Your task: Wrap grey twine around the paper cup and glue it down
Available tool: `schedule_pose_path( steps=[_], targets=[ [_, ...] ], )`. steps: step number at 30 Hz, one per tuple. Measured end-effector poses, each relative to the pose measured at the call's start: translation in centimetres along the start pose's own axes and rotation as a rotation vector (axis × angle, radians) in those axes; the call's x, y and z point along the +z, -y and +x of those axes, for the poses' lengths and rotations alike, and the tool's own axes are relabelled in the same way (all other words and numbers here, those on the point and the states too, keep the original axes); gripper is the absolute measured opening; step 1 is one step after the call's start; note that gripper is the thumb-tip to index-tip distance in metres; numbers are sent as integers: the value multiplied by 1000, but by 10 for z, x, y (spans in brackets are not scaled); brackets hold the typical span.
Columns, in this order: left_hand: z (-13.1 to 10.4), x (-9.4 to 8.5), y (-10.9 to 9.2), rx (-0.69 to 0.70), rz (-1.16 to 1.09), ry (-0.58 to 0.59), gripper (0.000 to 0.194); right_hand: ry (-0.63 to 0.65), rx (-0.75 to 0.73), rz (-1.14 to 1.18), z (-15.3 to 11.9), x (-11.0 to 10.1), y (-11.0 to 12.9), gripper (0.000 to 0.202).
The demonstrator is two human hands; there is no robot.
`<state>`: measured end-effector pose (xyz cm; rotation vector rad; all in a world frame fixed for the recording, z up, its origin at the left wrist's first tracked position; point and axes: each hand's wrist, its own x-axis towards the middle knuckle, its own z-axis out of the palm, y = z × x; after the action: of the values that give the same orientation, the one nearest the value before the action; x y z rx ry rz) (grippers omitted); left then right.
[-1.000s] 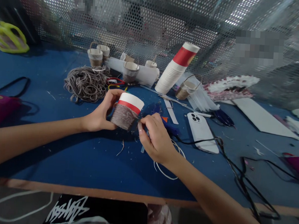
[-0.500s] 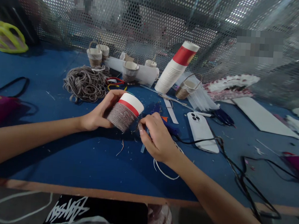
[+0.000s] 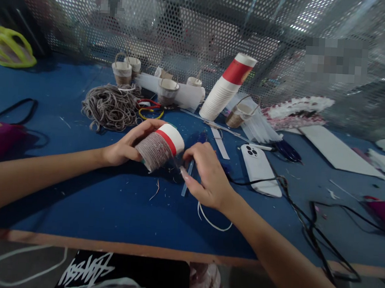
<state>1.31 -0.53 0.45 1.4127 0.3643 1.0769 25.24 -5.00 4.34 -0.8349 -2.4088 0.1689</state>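
A paper cup [image 3: 156, 149] lies tilted above the blue table, its lower part wrapped in grey-brown cord and a red and white band bare near its rim. My left hand [image 3: 127, 145] is wrapped round its base end. To the right of the cup is my right hand [image 3: 206, 175], thumb and fingers bent toward the rim. A blurred thin strand seems to run from the cup to its fingertips; what they hold is too small to make out. A heap of the same cord [image 3: 110, 106] lies behind my left hand.
Behind stand a leaning stack of paper cups [image 3: 219, 98] and several small cord-wrapped cups. A white phone [image 3: 261, 170], black cables [image 3: 308, 227] and a white board [image 3: 338, 148] lie to the right. A purple item [image 3: 0, 138] is at the left.
The cup has turned and shifted slightly left in my left hand. My right hand has moved a little right and down, its thumb and fingers farther apart.
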Motion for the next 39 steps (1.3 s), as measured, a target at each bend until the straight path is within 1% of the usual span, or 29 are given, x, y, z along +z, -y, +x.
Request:
schedule_pose_path(
  steps=[3,5,7,9,14,17,20,23,26,30,35,39],
  targets=[
    [2,1,0,-123,-190,9,72,-199,-11,107,-4,-3,-4,27],
    [3,0,0,-175,-255,0,74,-247,-47,198,-5,-2,-3,36],
    [4,-1,1,-190,-266,-37,74,-219,-87,250,-6,-1,-1,38],
    [5,-2,1,-197,-265,-61,74,-177,-100,241,-6,0,1,37],
    [5,-2,0,-224,-276,-9,75,-34,-130,147,-5,2,2,34],
    [5,-1,-1,-240,-276,-6,75,16,-114,112,-5,3,2,32],
    [5,0,-1,-260,-274,-19,76,-10,-147,91,-5,4,1,30],
    [6,0,-1,-247,-255,-12,76,-50,-197,53,-7,4,1,31],
    [6,-1,-1,-234,-262,-28,73,-31,-197,16,-7,3,4,31],
    [6,-3,0,-233,-325,-61,72,-15,-183,-21,-7,-1,8,30],
    [7,-5,2,-230,-356,-77,74,-15,-225,-64,-7,-2,9,28],
    [7,-8,3,-239,-338,-59,75,-17,-224,-92,-7,-1,8,28]
  ],
)
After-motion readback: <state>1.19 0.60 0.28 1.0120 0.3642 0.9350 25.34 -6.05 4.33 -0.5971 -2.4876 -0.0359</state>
